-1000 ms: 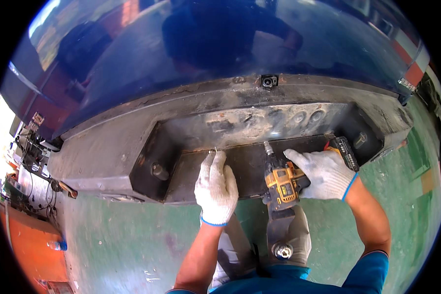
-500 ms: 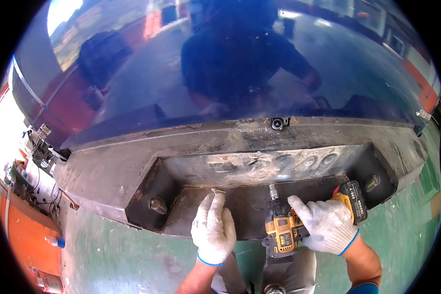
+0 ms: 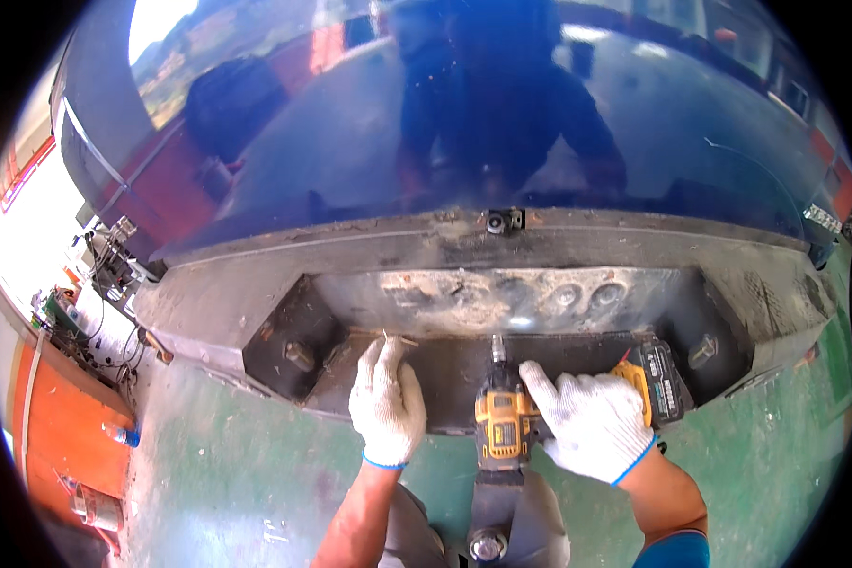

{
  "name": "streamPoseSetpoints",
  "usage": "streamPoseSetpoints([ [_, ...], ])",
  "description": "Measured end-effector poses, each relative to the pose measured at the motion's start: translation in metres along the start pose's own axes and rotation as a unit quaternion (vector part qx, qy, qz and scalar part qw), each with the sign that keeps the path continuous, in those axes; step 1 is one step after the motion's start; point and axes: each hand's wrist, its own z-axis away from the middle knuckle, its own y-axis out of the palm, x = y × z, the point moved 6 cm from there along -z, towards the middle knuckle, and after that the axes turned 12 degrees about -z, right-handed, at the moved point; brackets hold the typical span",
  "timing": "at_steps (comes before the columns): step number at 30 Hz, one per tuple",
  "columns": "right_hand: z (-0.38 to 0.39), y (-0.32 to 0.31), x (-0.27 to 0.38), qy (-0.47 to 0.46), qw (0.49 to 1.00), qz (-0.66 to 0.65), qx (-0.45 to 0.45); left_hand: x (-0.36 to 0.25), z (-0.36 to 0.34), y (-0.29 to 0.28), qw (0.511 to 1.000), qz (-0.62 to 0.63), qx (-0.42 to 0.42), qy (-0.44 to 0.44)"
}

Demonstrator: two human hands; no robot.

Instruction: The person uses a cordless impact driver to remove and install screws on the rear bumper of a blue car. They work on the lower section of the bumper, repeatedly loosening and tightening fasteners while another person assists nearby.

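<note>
My left hand [image 3: 388, 402], in a white knit glove with a blue cuff, pinches a small thin metal piece [image 3: 407, 341] at its fingertips; it looks like a screw, but is too small to be sure. My right hand [image 3: 592, 412], gloved alike, is wrapped round the grip of a yellow and black cordless impact wrench [image 3: 504, 423]. Its silver socket [image 3: 499, 348] points away from me at the back wall of a recess. Both hands are over the recess in a dark, worn bumper [image 3: 208, 293]. The black battery [image 3: 667, 379] sits to the right.
A glossy blue curved panel [image 3: 350, 142] rises behind the bumper. A small black camera [image 3: 498, 221] sits at their seam. Bolts [image 3: 298, 354] protrude at the recess ends. A round metal fitting [image 3: 488, 544] is below the wrench. Orange equipment [image 3: 66, 417] stands left on the green floor [image 3: 256, 473].
The view has shifted, so the bumper and both hands appear farther left and higher. Both hands keep their holds and are slightly nearer the recess's back wall.
</note>
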Motion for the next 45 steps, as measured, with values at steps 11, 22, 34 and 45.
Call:
streamPoseSetpoints([
  [11, 0.001, 0.006, -0.003, -0.019, 0.999, -0.022, -0.016, 0.013, 0.001, 0.013, 1.0, 0.021, -0.006, -0.019],
  [22, -0.002, -0.001, 0.006, 0.009, 0.999, -0.014, 0.028, 0.02, 0.002, 0.001, 0.983, 0.115, 0.001, -0.141],
  [34, -0.085, -0.087, -0.001, -0.073, 0.979, 0.018, -0.188, 0.013, -0.004, 0.004, 0.993, 0.083, -0.017, -0.078],
  [45, -0.125, -0.056, -0.024, -0.109, 0.956, 0.09, -0.258, 0.01, -0.004, 0.006, 0.995, 0.077, -0.011, -0.068],
])
